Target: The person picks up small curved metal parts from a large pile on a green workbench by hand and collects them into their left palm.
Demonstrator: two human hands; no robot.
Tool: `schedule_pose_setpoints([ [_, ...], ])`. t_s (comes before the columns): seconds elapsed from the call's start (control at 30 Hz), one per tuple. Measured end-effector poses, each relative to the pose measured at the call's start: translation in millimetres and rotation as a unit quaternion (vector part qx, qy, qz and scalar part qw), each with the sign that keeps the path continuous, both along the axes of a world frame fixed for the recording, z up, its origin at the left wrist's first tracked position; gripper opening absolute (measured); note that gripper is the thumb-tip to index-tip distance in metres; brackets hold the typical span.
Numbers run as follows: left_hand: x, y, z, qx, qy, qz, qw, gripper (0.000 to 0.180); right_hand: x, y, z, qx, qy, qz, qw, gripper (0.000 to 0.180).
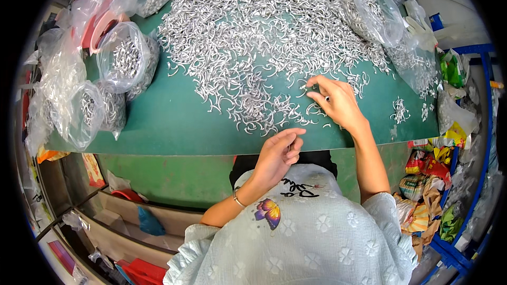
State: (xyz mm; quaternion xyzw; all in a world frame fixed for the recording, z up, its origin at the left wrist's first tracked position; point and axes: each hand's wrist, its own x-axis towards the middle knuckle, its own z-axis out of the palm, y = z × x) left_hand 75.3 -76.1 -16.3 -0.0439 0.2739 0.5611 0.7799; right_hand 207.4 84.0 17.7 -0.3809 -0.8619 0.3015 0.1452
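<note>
A broad pile of small curved silver metal pieces (253, 26) covers the far and middle part of the green tabletop (169, 121). Over the pile's near right edge is my right hand (338, 103), its thumb and forefinger bent with a gap between their tips. Small curved pieces lie right beside those fingertips; none is plainly held. My left hand (281, 152), with a bangle on the wrist, hovers at the table's near edge. Its fingers are curled in and the thumb presses toward the forefinger. Whatever may be inside that hand is hidden.
Clear plastic bags (127, 60) of metal pieces stand at the left, near a pink container (100, 31). More filled bags (369, 13) lie at the far right. A small separate cluster (400, 111) sits near the right edge. Blue shelving (483, 126) with packets stands beyond.
</note>
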Motion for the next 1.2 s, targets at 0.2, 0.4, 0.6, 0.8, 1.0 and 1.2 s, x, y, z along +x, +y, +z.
schedule_pose_setpoints([
  [0.2, -1, 0, -2, 0.016, -0.002, -0.011, 1.000, 0.023, -8, 10, -21, 0.058, -0.068, 0.081, 0.993, 0.013],
  [0.4, -1, -2, -3, 0.005, -0.016, 0.003, 1.000, 0.022, -8, 6, -10, 0.001, 0.054, 0.019, 0.998, 0.014],
  [0.6, -1, -2, -3, 0.012, -0.006, -0.001, 1.000, 0.022, -13, 6, -23, -0.021, 0.052, 0.079, 0.995, 0.010],
  [0.8, -3, -5, -6, 0.012, -0.039, 0.006, 0.999, 0.023, -3, 13, -4, -0.646, 0.541, -0.072, 0.533, 0.024],
  [1.0, -4, -7, -6, 0.012, -0.047, 0.011, 0.999, 0.023, 10, 25, -21, -0.600, 0.395, -0.157, 0.678, 0.028],
  [1.2, -2, -6, -7, 0.013, -0.044, 0.002, 0.999, 0.022, 19, 21, -10, -0.520, 0.269, -0.140, 0.799, 0.023],
])
